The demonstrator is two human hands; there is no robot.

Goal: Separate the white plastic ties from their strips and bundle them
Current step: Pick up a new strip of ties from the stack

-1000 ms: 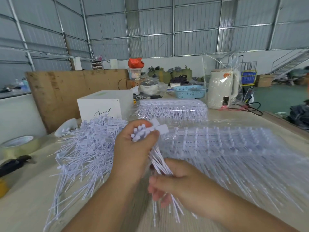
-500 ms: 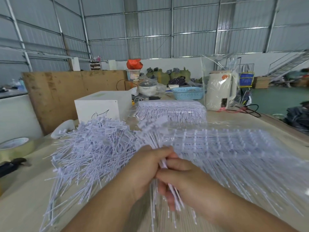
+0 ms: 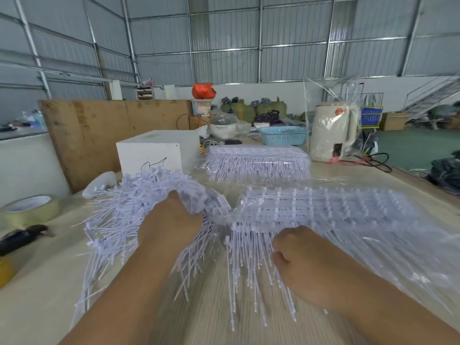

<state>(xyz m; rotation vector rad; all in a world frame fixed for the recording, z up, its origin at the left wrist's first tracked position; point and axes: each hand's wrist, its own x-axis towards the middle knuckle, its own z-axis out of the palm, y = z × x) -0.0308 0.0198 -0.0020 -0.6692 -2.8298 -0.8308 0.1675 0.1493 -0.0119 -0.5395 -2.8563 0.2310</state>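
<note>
A loose heap of separated white plastic ties (image 3: 117, 215) spreads over the table's left half. My left hand (image 3: 169, 225) lies on the heap's right edge, fingers curled into the ties there. A wide stack of ties still joined on their strips (image 3: 323, 207), under clear plastic wrap, fills the right half. My right hand (image 3: 296, 257) is curled at the stack's near left corner, gripping tie tails that hang toward me. A second wrapped stack of strips (image 3: 258, 160) sits farther back.
A white box (image 3: 151, 153) stands behind the heap, with a wooden board (image 3: 99, 130) behind it. A tape roll (image 3: 32, 207) and a black tool (image 3: 22, 237) lie at the left. A blue basket (image 3: 283, 136) and a wrapped cream kettle (image 3: 333, 130) stand at the back right.
Both hands held one small bundle of ties together in front of me. The left hand has moved left onto the loose heap, and the right hand has moved right to the joined stack.
</note>
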